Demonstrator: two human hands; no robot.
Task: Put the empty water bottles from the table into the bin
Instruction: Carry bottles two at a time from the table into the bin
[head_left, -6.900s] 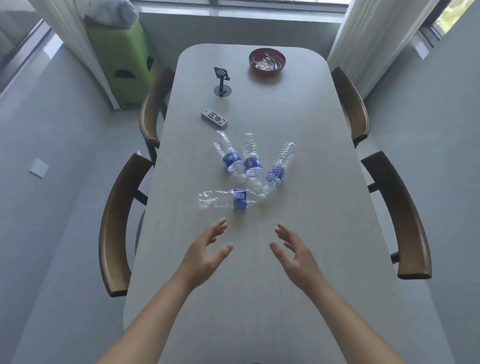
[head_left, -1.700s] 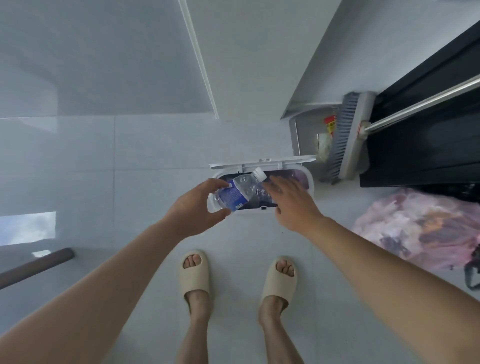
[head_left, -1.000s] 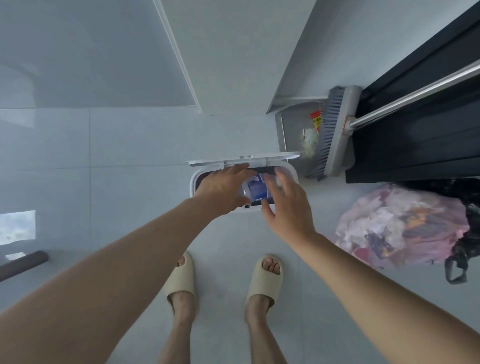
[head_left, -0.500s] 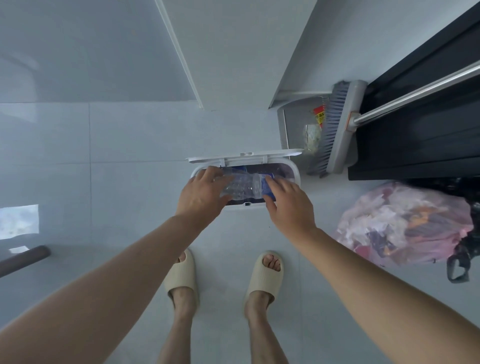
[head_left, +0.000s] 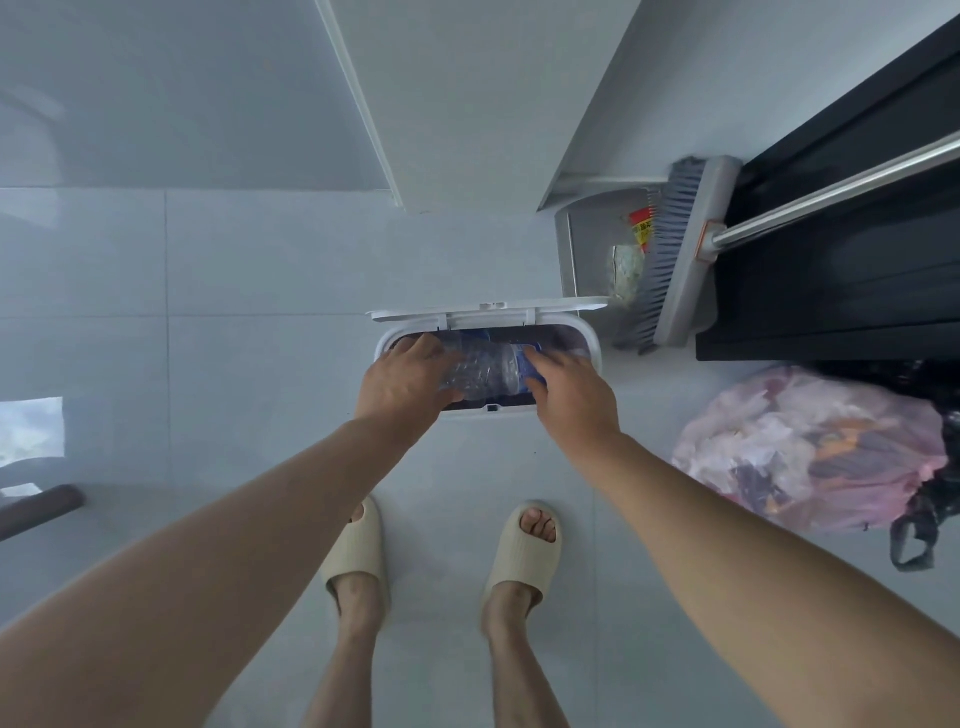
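A white bin (head_left: 591, 339) stands on the floor in front of my feet, its lid (head_left: 488, 313) flipped up at the far side. A crumpled clear water bottle (head_left: 483, 370) with a blue label lies sideways across the bin's opening. My left hand (head_left: 405, 382) grips the bottle's left end, and my right hand (head_left: 569, 397) presses its fingers on the labelled right end. More blue and clear plastic shows deeper in the bin behind the bottle. The table is out of view.
A grey broom (head_left: 680, 249) leans over a dustpan (head_left: 587, 249) just right of the bin. A full pink rubbish bag (head_left: 810, 452) lies on the floor at the right, below a black cabinet (head_left: 831, 291). My feet in beige slippers (head_left: 358, 545) stand close to the bin.
Both hands brought bottles from the table to the bin. Over the last second the bottle turned sideways and sank lower into the opening, with both hands closing in on it.
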